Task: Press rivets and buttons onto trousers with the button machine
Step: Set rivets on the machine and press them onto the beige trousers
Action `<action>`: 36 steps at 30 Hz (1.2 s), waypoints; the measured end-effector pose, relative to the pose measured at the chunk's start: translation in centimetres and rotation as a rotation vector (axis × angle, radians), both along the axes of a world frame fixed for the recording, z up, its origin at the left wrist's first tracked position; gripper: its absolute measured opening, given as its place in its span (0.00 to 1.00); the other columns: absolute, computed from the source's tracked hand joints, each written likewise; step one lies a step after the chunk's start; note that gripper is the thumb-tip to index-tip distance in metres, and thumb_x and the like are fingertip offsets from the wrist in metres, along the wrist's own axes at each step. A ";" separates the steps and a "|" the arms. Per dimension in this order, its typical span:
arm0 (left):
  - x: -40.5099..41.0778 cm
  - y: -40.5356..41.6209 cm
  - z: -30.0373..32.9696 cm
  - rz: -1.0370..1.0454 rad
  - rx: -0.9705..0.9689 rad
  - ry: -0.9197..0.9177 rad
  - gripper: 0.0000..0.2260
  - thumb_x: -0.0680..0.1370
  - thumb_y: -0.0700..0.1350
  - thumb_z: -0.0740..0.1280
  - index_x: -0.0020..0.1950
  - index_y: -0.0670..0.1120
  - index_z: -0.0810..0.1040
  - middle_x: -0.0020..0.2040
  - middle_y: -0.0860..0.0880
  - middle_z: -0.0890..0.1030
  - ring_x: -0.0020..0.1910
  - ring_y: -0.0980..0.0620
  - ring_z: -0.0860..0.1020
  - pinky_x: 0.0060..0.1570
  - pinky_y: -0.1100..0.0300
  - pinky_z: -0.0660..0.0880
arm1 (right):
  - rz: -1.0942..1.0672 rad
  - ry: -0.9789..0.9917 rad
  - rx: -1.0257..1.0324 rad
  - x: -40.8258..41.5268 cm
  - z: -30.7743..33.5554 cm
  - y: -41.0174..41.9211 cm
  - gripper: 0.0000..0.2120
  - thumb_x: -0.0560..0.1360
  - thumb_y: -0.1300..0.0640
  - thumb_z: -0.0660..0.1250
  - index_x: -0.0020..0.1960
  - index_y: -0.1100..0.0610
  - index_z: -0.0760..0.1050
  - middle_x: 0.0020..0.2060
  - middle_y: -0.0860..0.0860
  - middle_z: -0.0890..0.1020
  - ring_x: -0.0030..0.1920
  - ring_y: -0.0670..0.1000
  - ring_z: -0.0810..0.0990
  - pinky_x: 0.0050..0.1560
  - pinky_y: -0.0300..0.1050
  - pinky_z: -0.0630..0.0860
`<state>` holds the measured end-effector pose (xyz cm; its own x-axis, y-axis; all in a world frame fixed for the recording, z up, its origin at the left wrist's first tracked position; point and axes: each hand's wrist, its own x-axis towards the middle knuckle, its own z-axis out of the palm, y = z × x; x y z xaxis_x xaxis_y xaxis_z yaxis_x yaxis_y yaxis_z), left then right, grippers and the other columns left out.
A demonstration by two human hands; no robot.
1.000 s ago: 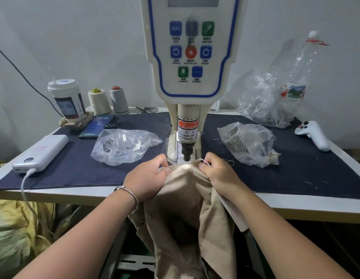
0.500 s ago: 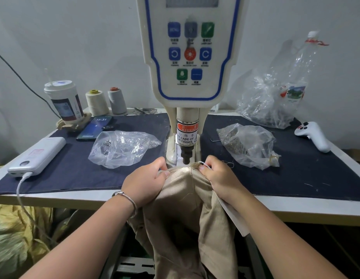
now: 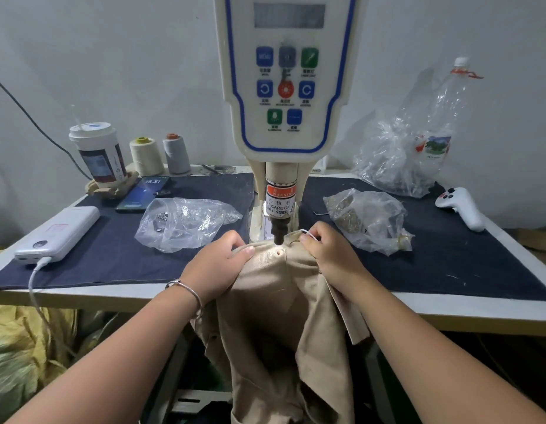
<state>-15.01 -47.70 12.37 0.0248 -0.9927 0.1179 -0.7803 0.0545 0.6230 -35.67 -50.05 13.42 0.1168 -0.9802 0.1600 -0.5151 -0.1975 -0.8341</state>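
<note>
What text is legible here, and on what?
"WARNING" and "CARE OF ... FINGER": red and white sticker on the button machine's press column, partly cut off.
"15:31": black phone screen.
Control panel button captions, paper cup label, clear bottle label: too small to read.

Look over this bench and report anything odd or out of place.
Nothing looks spilled or damaged. One oddity: a white game controller lies on the dark mat at the right, unrelated to riveting. Both hands grip the trousers close beside the press head.
</note>
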 end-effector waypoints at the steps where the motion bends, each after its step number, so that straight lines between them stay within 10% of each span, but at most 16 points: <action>1: 0.0 0.2 0.5 0.016 -0.046 0.030 0.10 0.80 0.53 0.63 0.42 0.50 0.71 0.37 0.52 0.76 0.38 0.53 0.74 0.41 0.54 0.70 | -0.014 -0.025 -0.033 0.1 1.0 0.2 0.14 0.78 0.56 0.63 0.35 0.53 0.65 0.30 0.45 0.69 0.31 0.41 0.67 0.32 0.34 0.63; 9: 0.6 1.9 3.0 -0.116 0.235 0.018 0.18 0.77 0.55 0.69 0.32 0.46 0.74 0.28 0.51 0.71 0.28 0.55 0.68 0.31 0.63 0.63 | 0.091 -0.200 0.431 -1.1 3.3 4.6 0.14 0.78 0.62 0.65 0.34 0.59 0.73 0.31 0.52 0.76 0.33 0.47 0.74 0.36 0.39 0.70; 13: 0.9 4.0 3.4 -0.161 0.340 0.466 0.20 0.68 0.59 0.75 0.38 0.43 0.76 0.34 0.43 0.68 0.33 0.50 0.66 0.34 0.58 0.61 | 0.200 -0.415 0.570 -2.7 3.2 6.6 0.13 0.77 0.60 0.65 0.51 0.71 0.79 0.38 0.57 0.83 0.35 0.48 0.81 0.35 0.33 0.76; 17: 1.2 5.8 4.5 -0.323 0.495 0.650 0.29 0.64 0.58 0.77 0.45 0.32 0.77 0.38 0.41 0.73 0.35 0.48 0.70 0.35 0.59 0.67 | 0.473 -0.488 0.725 -4.5 3.5 8.0 0.20 0.70 0.49 0.73 0.54 0.63 0.82 0.51 0.62 0.83 0.48 0.56 0.84 0.54 0.48 0.78; 20: 0.9 7.1 6.1 -0.470 0.538 0.729 0.16 0.70 0.52 0.75 0.44 0.38 0.84 0.39 0.43 0.83 0.37 0.51 0.80 0.37 0.64 0.76 | 0.615 -0.368 0.653 -4.9 5.0 8.6 0.23 0.68 0.38 0.72 0.52 0.55 0.83 0.45 0.52 0.85 0.45 0.47 0.84 0.47 0.40 0.78; 29: -1.1 11.1 10.7 -0.678 0.507 0.494 0.20 0.73 0.62 0.71 0.53 0.47 0.84 0.49 0.49 0.85 0.48 0.53 0.82 0.45 0.65 0.78 | 0.726 -0.308 0.411 -5.7 10.2 10.9 0.06 0.69 0.54 0.72 0.34 0.54 0.81 0.28 0.46 0.77 0.30 0.41 0.74 0.32 0.31 0.71; 33: 0.5 12.5 11.4 -0.599 0.464 0.318 0.28 0.53 0.79 0.69 0.41 0.61 0.85 0.39 0.60 0.84 0.39 0.64 0.81 0.41 0.70 0.74 | 0.749 -0.523 0.450 -7.8 12.1 11.6 0.07 0.69 0.59 0.69 0.33 0.58 0.78 0.26 0.51 0.76 0.26 0.45 0.75 0.30 0.35 0.75; 36: 2.0 13.2 11.6 -0.654 0.469 0.255 0.26 0.55 0.78 0.69 0.33 0.56 0.84 0.29 0.60 0.78 0.29 0.64 0.75 0.33 0.73 0.69 | 0.666 -0.626 0.411 -9.8 12.6 12.0 0.12 0.66 0.59 0.76 0.43 0.65 0.78 0.31 0.58 0.77 0.28 0.51 0.77 0.33 0.41 0.78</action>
<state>-12.97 -34.48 23.98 -0.6022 -0.7608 -0.2417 -0.5143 0.1382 0.8464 -45.51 -38.07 26.04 0.6729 -0.7384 0.0436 0.1504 0.0788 -0.9855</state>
